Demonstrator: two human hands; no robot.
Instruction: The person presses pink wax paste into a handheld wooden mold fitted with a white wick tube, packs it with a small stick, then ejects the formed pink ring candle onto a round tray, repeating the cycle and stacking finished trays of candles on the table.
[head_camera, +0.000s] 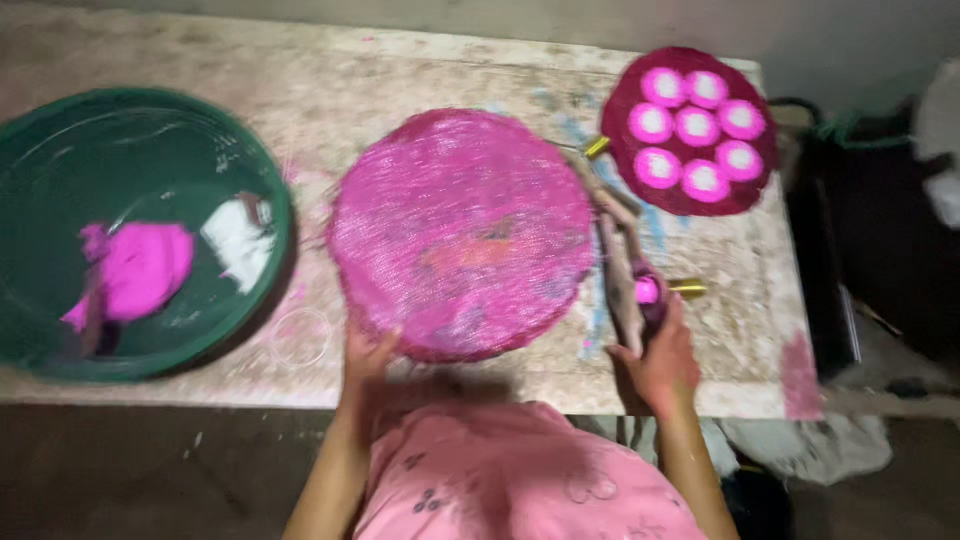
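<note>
The left hand (368, 357) grips the near edge of a round pink mesh disc (462, 232), fingers curled onto its rim; the disc lies flat on the tabletop (330, 85) and stretches away from that hand toward the far side, its surface stained in uneven pink with a paler patch near the middle. The right hand (662, 362) is closed around the near end of a stick-like tool (622, 270) that is smeared with pink; the tool runs away from the hand along the right edge of the disc, just beside it, though the blur hides whether the two touch; a small brass-coloured piece (688, 289) sits just beyond the right hand's fingers.

Farther from the right hand, near the far right corner of the tabletop, lies a dark red round plate (688, 201) carrying seven pink rounds (697, 127) with pale centres, six ringed about one; a second brass-coloured piece (597, 147) shows at its left edge. Well to the left of the left hand sits a wide green basin (60, 120); inside it are a bright pink lump (140, 268) and, just beside that, a white scrap (238, 243). A faint clear ring (299, 336) rests on the tabletop between the basin and the left hand; the person's pink shirt (500, 470) fills the near edge of the view.
</note>
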